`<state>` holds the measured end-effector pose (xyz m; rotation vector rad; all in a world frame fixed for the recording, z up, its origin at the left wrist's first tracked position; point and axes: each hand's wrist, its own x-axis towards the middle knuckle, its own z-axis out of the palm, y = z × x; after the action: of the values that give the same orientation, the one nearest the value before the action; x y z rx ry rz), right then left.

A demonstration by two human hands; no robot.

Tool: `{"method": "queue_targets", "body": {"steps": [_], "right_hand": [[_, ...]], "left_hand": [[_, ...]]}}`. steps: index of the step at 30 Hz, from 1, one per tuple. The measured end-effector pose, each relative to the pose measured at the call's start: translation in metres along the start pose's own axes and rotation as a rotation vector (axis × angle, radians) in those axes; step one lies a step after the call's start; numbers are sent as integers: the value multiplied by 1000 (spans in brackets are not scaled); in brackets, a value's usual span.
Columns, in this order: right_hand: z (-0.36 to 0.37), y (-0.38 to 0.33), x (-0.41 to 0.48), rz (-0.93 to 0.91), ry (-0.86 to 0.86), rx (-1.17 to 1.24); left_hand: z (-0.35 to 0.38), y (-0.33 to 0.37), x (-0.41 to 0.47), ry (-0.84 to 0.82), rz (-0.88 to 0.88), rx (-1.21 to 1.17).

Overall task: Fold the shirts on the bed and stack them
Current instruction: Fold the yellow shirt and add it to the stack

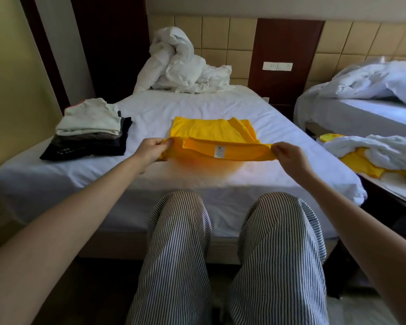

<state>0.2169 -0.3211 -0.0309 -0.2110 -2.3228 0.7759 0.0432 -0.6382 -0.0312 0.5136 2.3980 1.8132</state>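
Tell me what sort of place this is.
Probably a hotel twin room. The near bed and a second bed both carry plain white linen, a padded wall panel runs behind them, and a switch plate sits on the wood between them.

Tan panelled wall [220, 38], perhaps padded

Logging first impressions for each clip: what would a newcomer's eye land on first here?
The bright yellow shirt mid-bed, its near edge pinched up by the left hand and right hand. Then the stack of folded clothes at the bed's left edge and the crumpled white duvet by the headboard.
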Motion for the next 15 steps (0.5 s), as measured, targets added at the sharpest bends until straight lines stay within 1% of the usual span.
{"method": "queue_targets", "body": {"steps": [2, 5, 10, 15], "right_hand": [[-2, -1, 17, -3, 26, -3], [2, 0, 48, 40, 60, 30], [25, 7, 110, 99, 55, 35], [51, 27, 169, 128, 55, -140]], "left_hand": [[1, 11, 13, 2, -1, -8], [7, 23, 35, 39, -41, -43], [12, 23, 83, 63, -96, -54], [20, 21, 145, 77, -34, 152]]}}
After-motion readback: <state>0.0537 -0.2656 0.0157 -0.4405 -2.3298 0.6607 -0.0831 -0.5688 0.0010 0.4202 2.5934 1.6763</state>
